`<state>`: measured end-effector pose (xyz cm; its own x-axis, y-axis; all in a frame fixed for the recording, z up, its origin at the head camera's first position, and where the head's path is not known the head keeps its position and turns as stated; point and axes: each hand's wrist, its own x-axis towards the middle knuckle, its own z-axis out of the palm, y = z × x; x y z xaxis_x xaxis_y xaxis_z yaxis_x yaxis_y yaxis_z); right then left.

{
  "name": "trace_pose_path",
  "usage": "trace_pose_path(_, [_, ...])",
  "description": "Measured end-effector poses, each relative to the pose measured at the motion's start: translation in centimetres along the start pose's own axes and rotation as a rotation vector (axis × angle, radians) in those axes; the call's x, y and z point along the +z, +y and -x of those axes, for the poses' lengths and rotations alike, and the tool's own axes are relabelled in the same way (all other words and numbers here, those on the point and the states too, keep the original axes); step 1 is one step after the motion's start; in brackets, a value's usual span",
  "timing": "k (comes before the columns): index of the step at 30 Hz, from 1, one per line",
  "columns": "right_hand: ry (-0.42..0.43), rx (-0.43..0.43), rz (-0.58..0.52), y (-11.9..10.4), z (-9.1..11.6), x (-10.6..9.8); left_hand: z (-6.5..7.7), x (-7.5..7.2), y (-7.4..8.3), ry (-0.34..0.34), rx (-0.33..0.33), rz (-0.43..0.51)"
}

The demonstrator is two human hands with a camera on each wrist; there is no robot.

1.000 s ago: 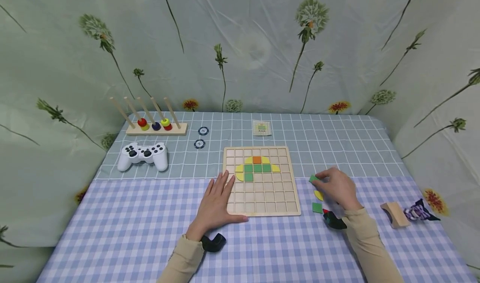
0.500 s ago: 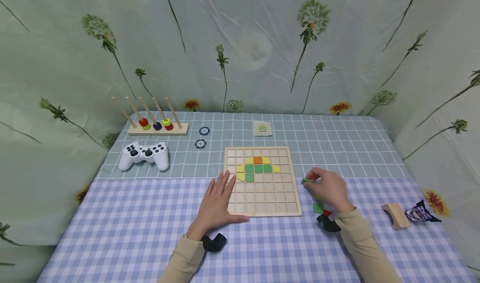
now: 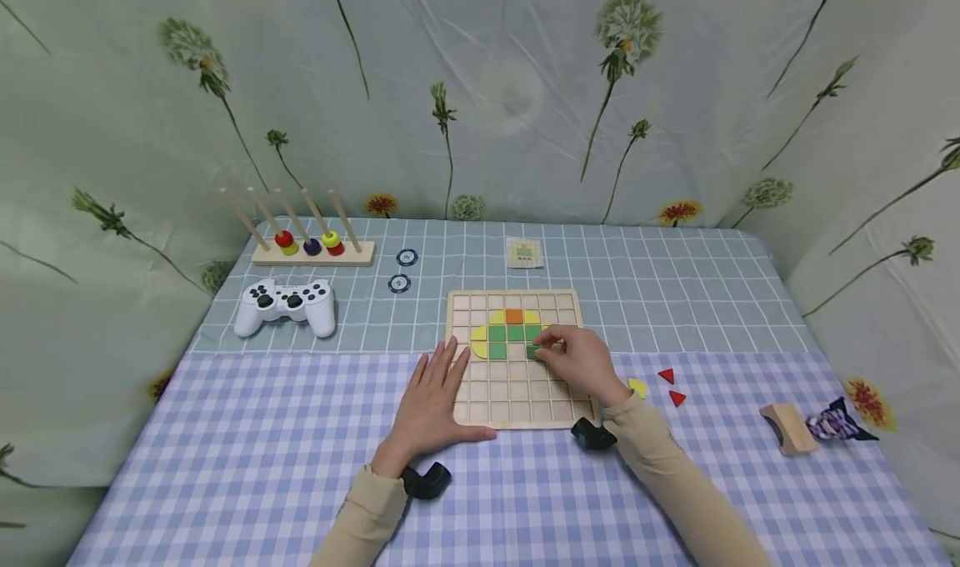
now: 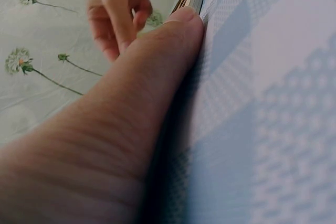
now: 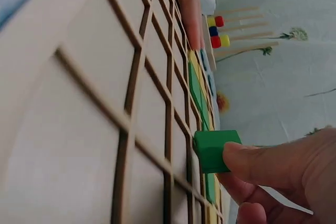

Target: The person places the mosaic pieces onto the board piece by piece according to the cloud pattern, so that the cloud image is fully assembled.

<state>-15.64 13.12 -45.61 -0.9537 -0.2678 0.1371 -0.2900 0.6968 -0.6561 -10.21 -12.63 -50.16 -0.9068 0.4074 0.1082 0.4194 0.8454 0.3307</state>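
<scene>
My right hand [image 3: 581, 363] pinches a green square tile [image 5: 212, 150] between thumb and fingers, over the wooden grid board [image 3: 498, 396]. In the right wrist view the tile is tilted, close to the row of green tiles. My left hand [image 3: 431, 408] lies with straight, spread fingers on the board's left edge. Its thumb [image 4: 181, 19] lies along the near edge. Set in the board are an orange square [image 3: 513, 317], several green squares [image 3: 497, 350] and several yellow curved pieces [image 3: 479, 349]. My right hand hides part of this pattern.
Right of the board lie a yellow piece [image 3: 637, 387] and two red triangles [image 3: 677, 398]. Farther right are a wooden arch block [image 3: 790, 429] and a purple wrapped item [image 3: 836, 423]. A pattern card [image 3: 524, 253], two chips [image 3: 400, 283], a game controller [image 3: 287, 307] and a peg stand [image 3: 313, 254] stand behind.
My right hand has carried the green tile left from the table onto the board. The red triangles have come into view; another green square there is no longer visible. My left hand stays put.
</scene>
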Motion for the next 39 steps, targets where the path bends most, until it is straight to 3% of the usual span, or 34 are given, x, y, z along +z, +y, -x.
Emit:
trace_pose_path(5, [-0.021, 0.026, -0.034, -0.9, -1.2, 1.0, -0.1, -0.1, 0.0, -0.004, -0.004, 0.009])
trace_pose_path(15, [-0.096, 0.052, 0.013, -1.5, -2.1, 1.6, -0.1, 0.0, -0.2, -0.001, -0.003, 0.001])
trace_pose_path(27, [-0.074, 0.043, 0.048, -1.5, -1.6, 2.1, 0.2, 0.0, -0.4, -0.013, -0.011, 0.005])
trace_pose_path(34, [-0.034, 0.008, 0.019, -0.3, 0.1, -0.4, 0.1, -0.1, -0.2, -0.011, -0.01, 0.01])
trace_pose_path(39, [-0.01, 0.046, 0.036, 1.6, 2.0, -3.4, -0.1, 0.0, -0.1, -0.008, -0.009, 0.01])
